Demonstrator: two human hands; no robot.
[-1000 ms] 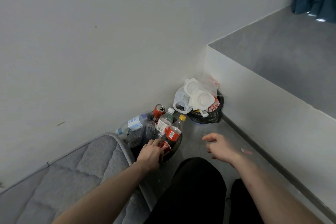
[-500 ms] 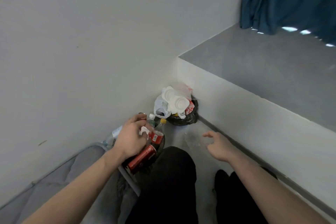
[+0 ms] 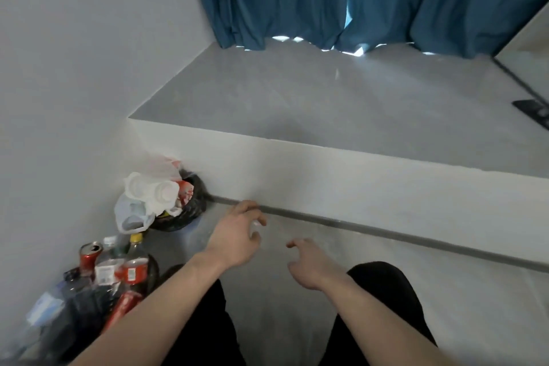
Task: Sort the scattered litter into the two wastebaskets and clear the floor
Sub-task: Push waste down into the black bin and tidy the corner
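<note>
Withdrawn from the bottle-filled wastebasket (image 3: 89,300) since the earlier frame: left hand (image 3: 237,235), now over bare floor (image 3: 386,291), fingers loosely curled, possibly around something small and pale, contents not determinable. Two wastebaskets, both left of the hands, the left hand nearer; second wastebasket (image 3: 190,211) heaped with white plastic. Right hand (image 3: 312,267) half open, empty; loose litter on visible floor: none.

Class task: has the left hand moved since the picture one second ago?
Yes. The left hand has left the bottle basket and now hovers right of it, nearer the step's baseboard.
</note>
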